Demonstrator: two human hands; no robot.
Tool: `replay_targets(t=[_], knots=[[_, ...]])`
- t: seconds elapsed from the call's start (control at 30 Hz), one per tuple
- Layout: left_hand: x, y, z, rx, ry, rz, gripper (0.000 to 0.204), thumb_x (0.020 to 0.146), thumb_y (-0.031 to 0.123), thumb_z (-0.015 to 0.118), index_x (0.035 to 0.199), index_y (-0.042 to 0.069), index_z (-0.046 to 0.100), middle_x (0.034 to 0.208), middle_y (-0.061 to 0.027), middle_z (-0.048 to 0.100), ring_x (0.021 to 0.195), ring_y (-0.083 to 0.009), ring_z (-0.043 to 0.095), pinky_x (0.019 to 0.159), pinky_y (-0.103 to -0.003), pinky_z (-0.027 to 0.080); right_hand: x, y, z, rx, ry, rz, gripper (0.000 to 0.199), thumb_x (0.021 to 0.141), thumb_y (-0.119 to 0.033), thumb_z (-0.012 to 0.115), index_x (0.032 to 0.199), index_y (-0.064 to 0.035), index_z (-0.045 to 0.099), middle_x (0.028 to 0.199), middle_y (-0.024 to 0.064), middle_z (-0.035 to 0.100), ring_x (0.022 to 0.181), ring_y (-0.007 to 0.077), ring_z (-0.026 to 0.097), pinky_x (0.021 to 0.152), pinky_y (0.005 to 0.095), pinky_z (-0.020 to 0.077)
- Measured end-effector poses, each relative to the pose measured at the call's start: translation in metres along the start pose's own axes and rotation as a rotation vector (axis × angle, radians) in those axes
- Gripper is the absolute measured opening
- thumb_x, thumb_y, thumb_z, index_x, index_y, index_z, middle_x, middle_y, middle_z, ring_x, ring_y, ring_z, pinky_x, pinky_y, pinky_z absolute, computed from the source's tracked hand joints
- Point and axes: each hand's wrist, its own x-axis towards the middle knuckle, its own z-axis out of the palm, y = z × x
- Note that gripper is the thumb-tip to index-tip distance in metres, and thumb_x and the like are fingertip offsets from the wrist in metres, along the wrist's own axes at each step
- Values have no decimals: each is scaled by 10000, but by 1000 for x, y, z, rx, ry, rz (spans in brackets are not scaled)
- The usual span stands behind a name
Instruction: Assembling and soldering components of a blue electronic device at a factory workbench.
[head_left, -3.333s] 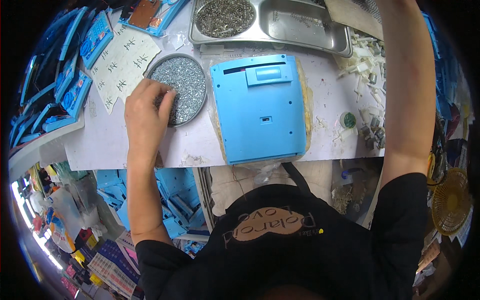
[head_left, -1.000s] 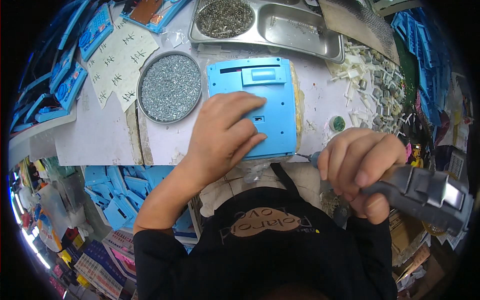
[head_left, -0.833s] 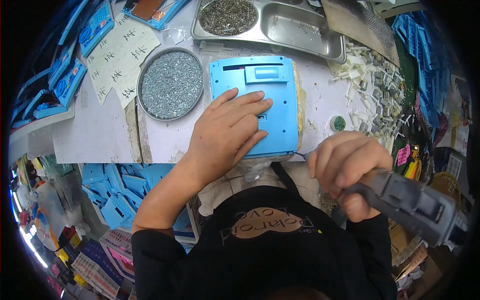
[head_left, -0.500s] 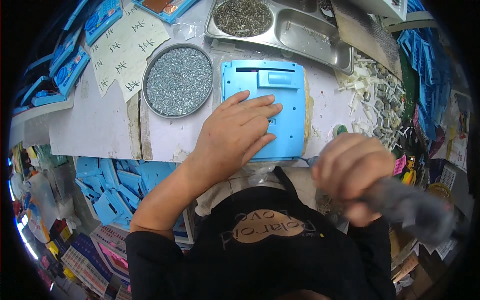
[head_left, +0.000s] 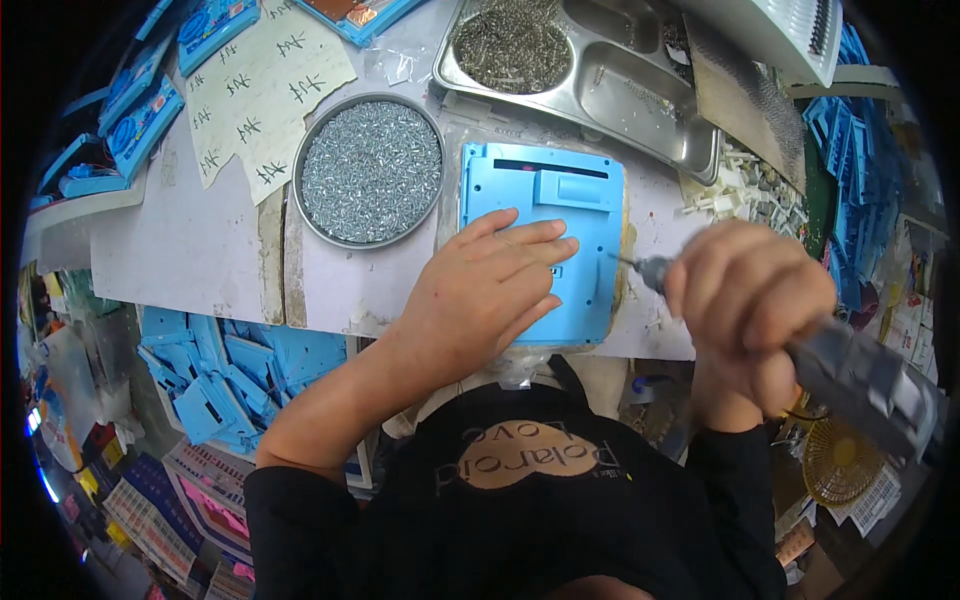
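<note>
A blue plastic panel point(head_left: 545, 195) lies flat at the table's near edge. My left hand point(head_left: 480, 290) rests on its lower left part, fingers spread and pointing right. My right hand point(head_left: 745, 300) grips a grey electric screwdriver point(head_left: 860, 380); its thin bit point(head_left: 625, 262) points left at the panel's right edge. A round metal dish full of small silver screws point(head_left: 372, 170) stands just left of the panel.
A steel compartment tray point(head_left: 600, 70) with more screws sits behind the panel. White paper sheets point(head_left: 260, 90) lie at the back left, white plastic bits point(head_left: 750, 190) at the right. Blue panels point(head_left: 230, 375) are stacked below the table's edge and along the left.
My left hand left the screw dish and settled on the blue panel. My right hand brought the screwdriver up from the lower right until its bit reached the panel's right edge.
</note>
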Motion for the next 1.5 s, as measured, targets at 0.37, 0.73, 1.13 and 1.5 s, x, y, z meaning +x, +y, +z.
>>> replay_targets(t=[0.37, 0.73, 1.13, 1.5], knots=[[-2, 2, -1, -31, -40, -46, 148, 866, 141, 784, 917, 65, 667, 1318, -75, 706, 1321, -249, 612, 1098, -496, 453, 23, 16, -20, 26, -66, -1, 255, 851, -145, 768, 759, -80, 539, 598, 36, 559, 492, 202, 535, 485, 338, 463], [2, -1, -1, -49, -44, -54, 162, 849, 124, 798, 887, 72, 649, 1321, -76, 705, 1336, -238, 601, 1110, -475, 443, 49, 47, -42, -10, 15, 107, 245, 923, -144, 716, 887, -64, 487, 694, 52, 557, 602, 139, 512, 597, 326, 469], [-9, -2, -2, -79, 291, -7, 194, 844, 150, 835, 974, 126, 693, 1117, -61, 778, 1149, -247, 722, 1153, -525, 389, 57, 2, -13, 302, -252, 12, 294, 919, -303, 810, 1042, -126, 611, 636, -40, 645, 590, 82, 652, 657, 254, 600], [-22, -10, -6, -138, 359, 53, 307, 795, 128, 878, 999, 144, 649, 1078, -45, 776, 1102, -235, 733, 1158, -565, 364, 51, 10, 28, 315, -33, 87, 263, 954, -338, 774, 959, -155, 586, 594, -65, 611, 536, 62, 604, 596, 243, 569]])
